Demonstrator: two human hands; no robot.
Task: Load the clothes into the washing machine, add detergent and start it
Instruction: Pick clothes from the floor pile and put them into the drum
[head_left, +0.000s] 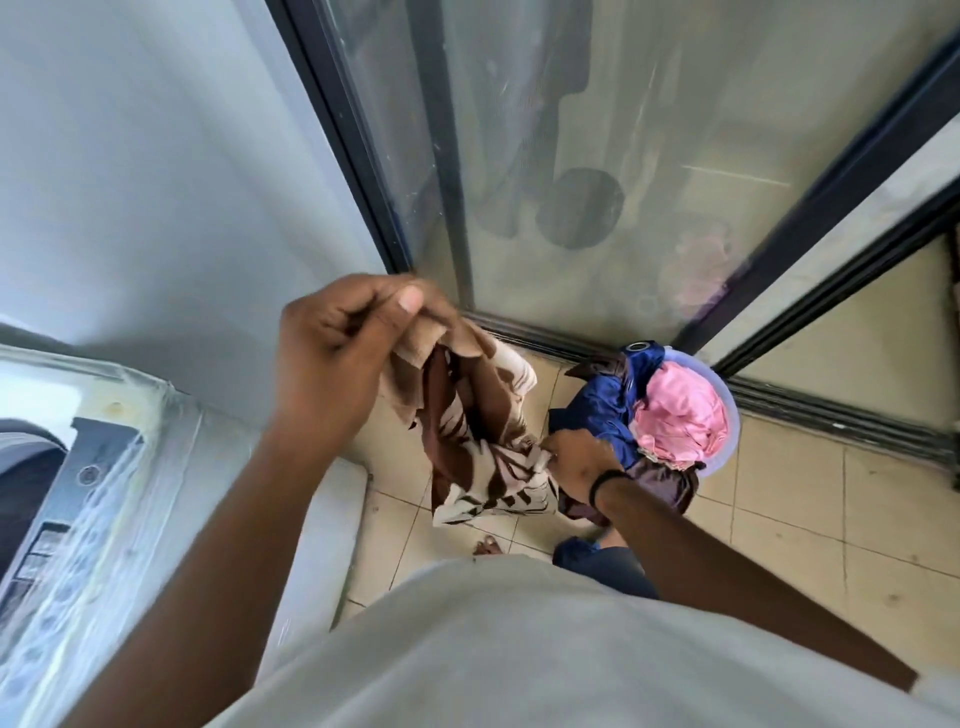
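Note:
My left hand (337, 358) is raised and pinches the top edge of a brown and cream patterned cloth (483, 447), which hangs down over the floor. My right hand (574, 462), with a dark band at the wrist, grips the lower part of that same cloth beside the laundry basin. The pale plastic basin (727, 405) stands on the tiled floor and holds a pink garment (680, 415), a blue garment (602, 410) and a dark brown one (665, 483). The top-loading washing machine (130, 499) is at the left, wrapped in clear plastic, with its dark tub opening at the far left edge.
A sliding glass door with dark frames (571, 182) rises behind the basin, its floor track running right. A white wall (156, 182) stands behind the machine. My bare toes (488, 546) show on the beige tiles (831, 519) below the cloth.

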